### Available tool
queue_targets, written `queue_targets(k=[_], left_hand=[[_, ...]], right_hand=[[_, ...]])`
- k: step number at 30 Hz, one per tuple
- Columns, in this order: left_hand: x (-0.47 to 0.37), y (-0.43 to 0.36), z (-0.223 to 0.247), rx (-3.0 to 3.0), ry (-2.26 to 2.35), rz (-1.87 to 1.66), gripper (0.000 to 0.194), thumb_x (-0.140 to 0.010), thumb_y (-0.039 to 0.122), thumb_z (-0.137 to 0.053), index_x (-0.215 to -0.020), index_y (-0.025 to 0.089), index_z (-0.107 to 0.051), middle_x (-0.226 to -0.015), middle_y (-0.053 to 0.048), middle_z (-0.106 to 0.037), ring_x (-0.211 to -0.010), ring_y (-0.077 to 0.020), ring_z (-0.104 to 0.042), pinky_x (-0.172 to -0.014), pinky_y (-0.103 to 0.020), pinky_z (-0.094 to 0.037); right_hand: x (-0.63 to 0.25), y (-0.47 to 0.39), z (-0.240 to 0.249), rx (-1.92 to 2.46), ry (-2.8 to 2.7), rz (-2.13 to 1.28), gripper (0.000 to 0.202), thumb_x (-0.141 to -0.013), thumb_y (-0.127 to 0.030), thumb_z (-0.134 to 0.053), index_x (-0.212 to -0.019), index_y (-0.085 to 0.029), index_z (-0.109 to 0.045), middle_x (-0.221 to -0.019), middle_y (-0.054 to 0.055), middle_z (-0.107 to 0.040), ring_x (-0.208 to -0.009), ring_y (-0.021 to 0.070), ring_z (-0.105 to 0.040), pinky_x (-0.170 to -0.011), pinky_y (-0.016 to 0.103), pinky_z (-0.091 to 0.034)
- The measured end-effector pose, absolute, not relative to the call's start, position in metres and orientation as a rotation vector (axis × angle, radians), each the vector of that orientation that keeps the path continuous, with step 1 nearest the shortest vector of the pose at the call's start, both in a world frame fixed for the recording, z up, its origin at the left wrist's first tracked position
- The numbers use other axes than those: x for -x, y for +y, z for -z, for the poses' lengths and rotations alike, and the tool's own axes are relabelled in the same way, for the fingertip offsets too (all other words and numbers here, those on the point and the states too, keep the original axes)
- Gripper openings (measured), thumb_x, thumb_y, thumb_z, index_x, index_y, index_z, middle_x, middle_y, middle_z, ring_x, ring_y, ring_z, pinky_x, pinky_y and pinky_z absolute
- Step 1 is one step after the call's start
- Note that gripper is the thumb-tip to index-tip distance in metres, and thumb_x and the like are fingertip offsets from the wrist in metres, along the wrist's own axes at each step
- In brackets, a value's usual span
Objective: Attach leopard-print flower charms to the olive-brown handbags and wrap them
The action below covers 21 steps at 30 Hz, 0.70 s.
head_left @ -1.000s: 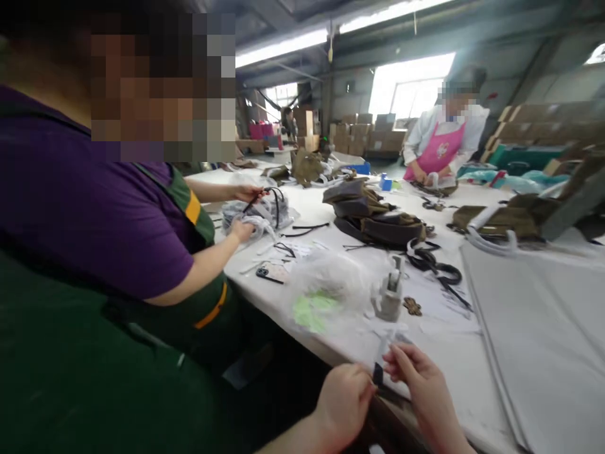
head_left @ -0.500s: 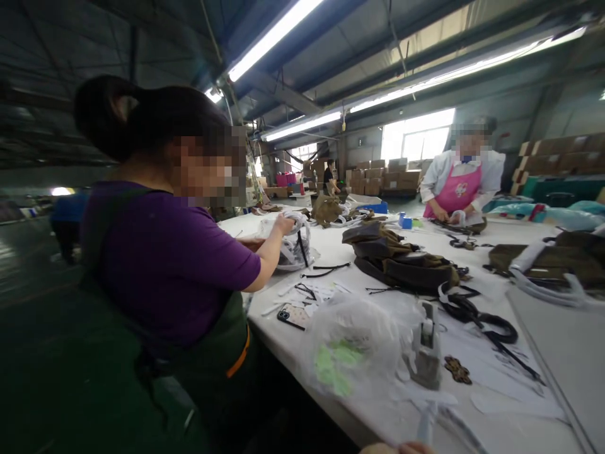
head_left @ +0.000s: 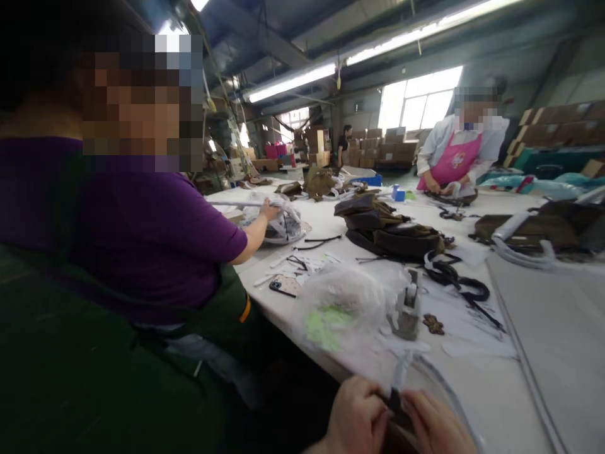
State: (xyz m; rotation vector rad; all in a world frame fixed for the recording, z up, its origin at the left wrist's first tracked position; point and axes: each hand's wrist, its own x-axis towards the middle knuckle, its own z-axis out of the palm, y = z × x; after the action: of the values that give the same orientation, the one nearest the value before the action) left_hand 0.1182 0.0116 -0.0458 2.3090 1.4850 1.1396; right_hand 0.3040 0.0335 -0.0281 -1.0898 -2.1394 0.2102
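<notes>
At the bottom of the head view, my left hand [head_left: 358, 413] is closed with its fingers pinched at a dark strap [head_left: 396, 400]. Close beside it, my right hand [head_left: 437, 421] pinches the same strap from the other side. A pale wrapped handle [head_left: 444, 384] arcs up from between my hands and curves down past the right one. Something brown, perhaps a bag's body, shows below my fingers, mostly hidden. Just beyond lie a tape dispenser [head_left: 407, 309] and a clear plastic bag [head_left: 347, 293] with light green pieces inside.
A co-worker in purple [head_left: 161, 221] stands close on the left, handling a plastic-wrapped item. Brown bags [head_left: 387, 230] are stacked mid-table, with black straps [head_left: 454, 277] nearby. A phone [head_left: 283, 285] lies near the table's edge. Another co-worker wears a pink apron [head_left: 456, 161] across the table.
My view has tipped down and shifted, bringing both my hands and the dark strap into sight. The co-worker in purple now appears nearer, one arm stretched over the wrapped item.
</notes>
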Motion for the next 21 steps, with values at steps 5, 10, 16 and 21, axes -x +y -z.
queue_targets(k=[5, 10, 16, 21], left_hand=[[-0.110, 0.007, 0.000, -1.901, 1.461, -0.959, 0.019, -0.083, 0.024, -0.059, -0.067, 0.020, -0.069, -0.087, -0.006, -0.072, -0.085, -0.0196, -0.064, -0.080, -0.032, -0.050], [-0.105, 0.024, 0.019, -1.521, 1.398, -0.846, 0.023, -0.080, 0.034, -0.061, -0.065, 0.018, -0.069, -0.073, -0.004, -0.071, -0.071, -0.0173, -0.065, -0.068, -0.027, -0.051], [-0.104, 0.024, 0.015, -1.548, 1.356, -0.840, 0.026, -0.081, 0.035, -0.058, -0.064, 0.019, -0.071, -0.077, -0.004, -0.072, -0.073, -0.0176, -0.066, -0.070, -0.027, -0.051], [-0.103, 0.024, 0.014, -1.587, 1.359, -0.824, 0.027, -0.082, 0.032, -0.056, -0.066, 0.018, -0.071, -0.077, -0.004, -0.072, -0.074, -0.0174, -0.066, -0.073, -0.028, -0.052]], right_hand=[[-0.295, -0.006, -0.010, 1.462, -1.915, -0.620, 0.023, -0.093, -0.028, -0.046, -0.088, -0.021, -0.067, -0.081, 0.007, -0.072, -0.076, 0.0228, -0.067, -0.069, 0.035, -0.052], [-0.294, -0.012, -0.013, 1.588, -1.820, -0.990, 0.020, -0.088, -0.028, -0.055, -0.085, -0.018, -0.073, -0.080, 0.004, -0.074, -0.072, 0.0176, -0.066, -0.067, 0.026, -0.048], [-0.291, -0.012, -0.007, 1.616, -1.850, -1.063, 0.020, -0.085, -0.026, -0.057, -0.081, -0.017, -0.074, -0.073, 0.003, -0.072, -0.063, 0.0139, -0.060, -0.062, 0.023, -0.043], [-0.282, -0.002, -0.007, 1.613, -1.912, -1.057, 0.020, -0.085, -0.027, -0.057, -0.077, -0.017, -0.073, -0.069, 0.002, -0.070, -0.059, 0.0123, -0.057, -0.058, 0.023, -0.038]])
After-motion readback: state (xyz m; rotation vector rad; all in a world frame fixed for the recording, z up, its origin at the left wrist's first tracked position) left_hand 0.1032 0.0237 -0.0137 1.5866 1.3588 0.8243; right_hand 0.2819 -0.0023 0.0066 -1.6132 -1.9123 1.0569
